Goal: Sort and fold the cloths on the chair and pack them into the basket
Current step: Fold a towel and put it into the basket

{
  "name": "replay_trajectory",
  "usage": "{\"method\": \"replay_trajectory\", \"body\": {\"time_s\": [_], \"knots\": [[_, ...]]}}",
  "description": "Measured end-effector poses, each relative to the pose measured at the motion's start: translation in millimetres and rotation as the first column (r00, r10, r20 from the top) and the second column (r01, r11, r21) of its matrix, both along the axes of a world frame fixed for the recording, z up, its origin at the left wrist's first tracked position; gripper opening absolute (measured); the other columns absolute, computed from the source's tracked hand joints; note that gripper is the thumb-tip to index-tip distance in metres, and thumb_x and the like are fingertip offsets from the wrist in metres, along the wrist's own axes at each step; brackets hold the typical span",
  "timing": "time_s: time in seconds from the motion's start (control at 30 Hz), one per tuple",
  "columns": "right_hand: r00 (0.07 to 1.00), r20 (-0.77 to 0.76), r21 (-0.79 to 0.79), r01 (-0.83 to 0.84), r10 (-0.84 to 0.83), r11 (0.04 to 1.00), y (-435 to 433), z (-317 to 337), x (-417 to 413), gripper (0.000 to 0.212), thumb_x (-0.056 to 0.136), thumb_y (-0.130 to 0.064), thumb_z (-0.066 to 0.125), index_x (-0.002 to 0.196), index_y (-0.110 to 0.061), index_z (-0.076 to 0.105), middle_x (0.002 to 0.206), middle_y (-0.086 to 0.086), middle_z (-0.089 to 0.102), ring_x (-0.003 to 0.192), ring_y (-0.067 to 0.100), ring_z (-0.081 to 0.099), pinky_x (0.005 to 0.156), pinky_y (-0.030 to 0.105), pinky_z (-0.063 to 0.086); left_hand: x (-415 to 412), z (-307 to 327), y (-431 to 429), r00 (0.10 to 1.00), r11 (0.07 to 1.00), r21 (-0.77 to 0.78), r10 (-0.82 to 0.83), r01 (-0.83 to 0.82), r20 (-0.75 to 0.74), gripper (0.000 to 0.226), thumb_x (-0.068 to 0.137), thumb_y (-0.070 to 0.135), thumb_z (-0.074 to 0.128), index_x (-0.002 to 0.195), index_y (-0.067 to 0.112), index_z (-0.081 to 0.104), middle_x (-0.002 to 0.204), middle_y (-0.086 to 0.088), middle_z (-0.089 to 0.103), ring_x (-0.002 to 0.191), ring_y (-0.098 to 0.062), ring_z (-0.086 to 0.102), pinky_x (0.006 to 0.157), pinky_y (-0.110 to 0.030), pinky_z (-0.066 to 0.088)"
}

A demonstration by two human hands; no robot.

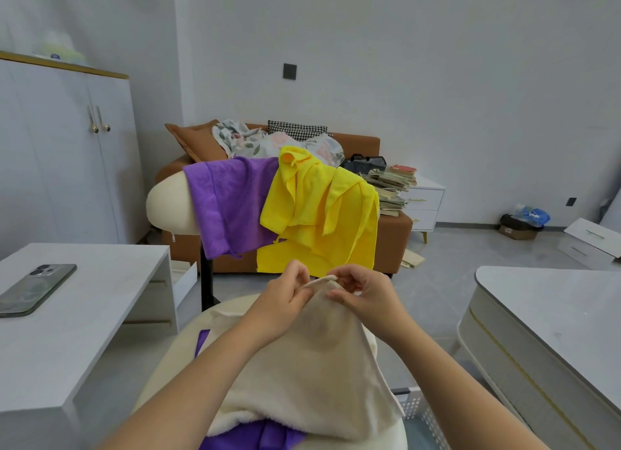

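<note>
Head view: cream chair (pixel 168 365) between desk (pixel 84 288) and table (pixel 554 301), sofa (pixel 391 238) behind

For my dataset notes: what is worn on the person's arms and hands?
Nothing visible. Both forearms are bare to the frame's edge, with no sleeves, watch or bracelets; the left hand and right hand show no gloves or rings.

no readable text, labels, numbers or signs anywhere

Bright, even indoor light, soft shadows — wide-angle bending at edges, slightly soft focus
</note>
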State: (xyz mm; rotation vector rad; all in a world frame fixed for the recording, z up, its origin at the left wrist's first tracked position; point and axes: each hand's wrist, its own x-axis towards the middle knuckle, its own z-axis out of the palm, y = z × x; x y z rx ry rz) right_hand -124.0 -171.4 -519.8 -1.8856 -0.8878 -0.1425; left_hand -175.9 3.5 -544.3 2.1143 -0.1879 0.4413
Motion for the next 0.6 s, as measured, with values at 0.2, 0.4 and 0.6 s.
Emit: {"method": "replay_trajectory", "body": {"time_s": [0.2,0.4,0.6], "knots": [[1.000,0.031,0.002,0.000,0.000,1.000,-1.4,-0.9,-1.9,0.031,0.076,-0.009,0.077,0.095,-0.031,0.065,0.070,-0.012,0.061,0.068,0.000,0.055,0.067,0.011,0.043,-7.6,-1.4,-3.0,0.991,0.998,0.012,0.060,-0.062,0.123,0.019,0.093,0.004,0.049,0.089,0.020,0.059,0.071,0.012,0.056,0.059,-0.002,0.047,0.054,-0.014,0.033],[0.996,0.073,0.035,0.039,-0.041,0.999,-0.2,-6.8,3.2,0.039,0.076,-0.012,0.078,0.104,-0.035,0.064,0.072,-0.018,0.063,0.072,0.002,0.057,0.068,0.012,0.044,-7.8,-3.0,-12.0,0.994,0.994,-0.106,-0.001,0.013,0.109,0.025,0.087,0.025,0.048,0.099,0.022,0.069,0.095,0.008,0.069,0.088,0.002,0.060,0.074,-0.012,0.044],[0.998,0.019,0.080,0.050,-0.052,0.996,0.6,-9.7,6.7,0.036,0.078,-0.011,0.076,0.110,-0.026,0.066,0.078,-0.006,0.065,0.074,0.002,0.058,0.069,0.014,0.044,-8.7,-5.7,-12.2,0.997,0.997,-0.074,-0.019,0.024,0.074,0.012,0.079,0.034,0.058,0.090,0.034,0.064,0.093,0.013,0.069,0.087,0.001,0.060,0.078,-0.023,0.046]]}}
